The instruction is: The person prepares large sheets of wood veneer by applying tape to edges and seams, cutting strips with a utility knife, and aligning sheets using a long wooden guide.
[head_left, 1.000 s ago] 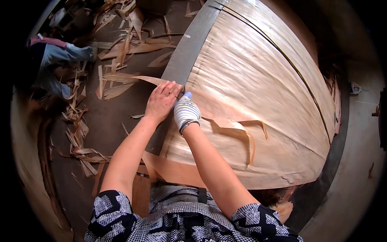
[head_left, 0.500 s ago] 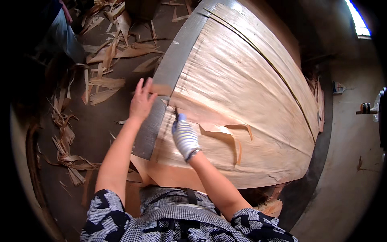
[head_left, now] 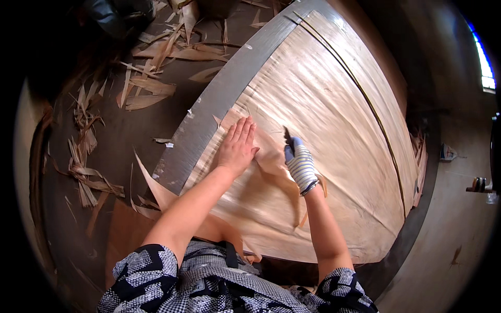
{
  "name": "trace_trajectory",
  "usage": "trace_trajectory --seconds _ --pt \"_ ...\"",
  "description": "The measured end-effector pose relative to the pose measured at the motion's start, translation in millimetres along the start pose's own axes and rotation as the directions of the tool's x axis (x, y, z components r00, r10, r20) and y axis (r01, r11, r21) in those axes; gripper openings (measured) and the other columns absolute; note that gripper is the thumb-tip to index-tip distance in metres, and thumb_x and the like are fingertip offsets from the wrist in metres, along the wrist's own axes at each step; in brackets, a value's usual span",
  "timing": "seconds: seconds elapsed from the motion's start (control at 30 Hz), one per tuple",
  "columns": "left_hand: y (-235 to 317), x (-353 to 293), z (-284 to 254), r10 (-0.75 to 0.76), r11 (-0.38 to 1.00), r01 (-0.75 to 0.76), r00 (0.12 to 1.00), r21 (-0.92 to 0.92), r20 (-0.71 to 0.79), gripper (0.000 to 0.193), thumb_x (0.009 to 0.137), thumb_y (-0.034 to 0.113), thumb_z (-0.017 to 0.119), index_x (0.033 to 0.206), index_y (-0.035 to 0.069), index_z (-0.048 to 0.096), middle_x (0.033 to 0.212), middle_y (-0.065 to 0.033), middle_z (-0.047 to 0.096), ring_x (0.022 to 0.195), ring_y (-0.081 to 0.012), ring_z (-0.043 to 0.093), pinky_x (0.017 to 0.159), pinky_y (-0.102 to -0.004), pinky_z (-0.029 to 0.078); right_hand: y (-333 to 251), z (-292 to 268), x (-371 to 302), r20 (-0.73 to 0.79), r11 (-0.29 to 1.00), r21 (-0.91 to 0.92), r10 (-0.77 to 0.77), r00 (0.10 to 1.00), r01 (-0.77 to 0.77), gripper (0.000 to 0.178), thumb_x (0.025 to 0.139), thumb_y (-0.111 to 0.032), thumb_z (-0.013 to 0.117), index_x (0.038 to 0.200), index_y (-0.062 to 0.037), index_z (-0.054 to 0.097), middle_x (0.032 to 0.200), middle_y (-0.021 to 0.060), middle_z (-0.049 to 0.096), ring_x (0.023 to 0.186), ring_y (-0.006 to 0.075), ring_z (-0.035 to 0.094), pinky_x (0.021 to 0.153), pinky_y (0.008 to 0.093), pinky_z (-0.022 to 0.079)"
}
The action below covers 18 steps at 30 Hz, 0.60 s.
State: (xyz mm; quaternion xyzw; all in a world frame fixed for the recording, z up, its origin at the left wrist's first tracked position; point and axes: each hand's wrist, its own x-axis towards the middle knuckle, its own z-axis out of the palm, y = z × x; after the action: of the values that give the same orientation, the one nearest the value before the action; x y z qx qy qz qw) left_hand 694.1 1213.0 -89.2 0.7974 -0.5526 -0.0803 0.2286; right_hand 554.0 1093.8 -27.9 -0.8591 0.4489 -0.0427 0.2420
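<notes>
A broad stack of pale wood veneer sheets (head_left: 308, 88) covers the table in front of me. My left hand (head_left: 237, 148), bare, lies with fingers stretched out on a loose, pinkish veneer piece (head_left: 269, 151) near the stack's left edge. To its right, my right hand (head_left: 301, 169), in a blue-and-white striped glove, is closed around a small dark knife (head_left: 287, 135). The blade points away from me, above the sheets. Part of the loose piece is hidden under my left hand, and its curled tail runs toward my right wrist.
A grey metal edge (head_left: 206, 112) borders the stack on the left. Veneer scraps (head_left: 151, 91) litter the dark floor. Long thin dark strips (head_left: 360, 91) lie along the stack's right side. Larger orange-brown veneer offcuts (head_left: 130, 229) hang near my waist.
My left hand has moved right from the metal edge onto the veneer. My right hand with the knife has moved right and slightly away from me. The scrap at the left edge is gone.
</notes>
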Motion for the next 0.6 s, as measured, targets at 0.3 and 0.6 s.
trace_trajectory --seconds 0.3,0.6 --pt "7 2 -4 -0.220 0.972 0.229 0.967 0.059 -0.128 0.065 0.078 0.029 0.056 0.130 -0.002 0.032 0.137 -0.0136 0.030 0.129 -0.0260 0.025 0.107 -0.0391 0.019 -37 30 53 0.377 0.916 -0.142 -0.301 0.876 0.376 0.020 0.086 -0.023 0.045 0.093 -0.0052 0.048 0.080 0.0212 0.061 0.073 0.0384 0.058 0.062 0.0480 0.045" --pt "10 4 0 -0.224 0.968 0.244 0.947 0.063 -0.229 0.067 0.075 0.032 0.059 0.125 -0.003 0.034 0.131 -0.0137 0.034 0.125 -0.0277 0.030 0.106 -0.0389 0.023 -71 40 85 0.524 0.962 -0.178 -0.086 0.847 0.209 0.044 0.091 -0.034 0.025 0.099 -0.0003 0.053 0.090 0.0234 0.060 0.087 0.0376 0.058 0.073 0.0440 0.044"
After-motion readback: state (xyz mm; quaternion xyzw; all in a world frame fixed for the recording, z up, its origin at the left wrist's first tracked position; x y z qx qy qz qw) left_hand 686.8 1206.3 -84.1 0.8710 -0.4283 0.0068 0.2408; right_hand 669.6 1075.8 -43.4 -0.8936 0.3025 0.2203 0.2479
